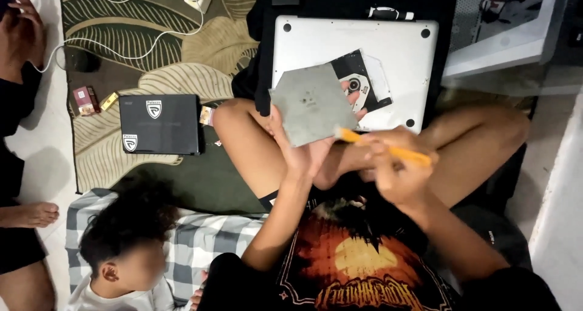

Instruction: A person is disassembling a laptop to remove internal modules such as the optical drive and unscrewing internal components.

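Note:
My left hand [302,151] holds up a flat grey metal drive unit [313,104], tilted, over my crossed legs. My right hand [395,165] grips an orange-handled tool [388,150] whose tip touches the lower right edge of that grey unit. Behind them a silver laptop [388,50] lies upside down on the floor, with a second disc drive [361,83] resting on its bottom cover, its black and white parts showing.
A black box [159,124] lies on the leaf-patterned rug [121,37], with small packets [85,99] and white cables [121,47] nearby. A child [130,238] lies on a checked cloth at lower left. Another person's legs [21,226] sit at far left. A white frame [504,44] stands upper right.

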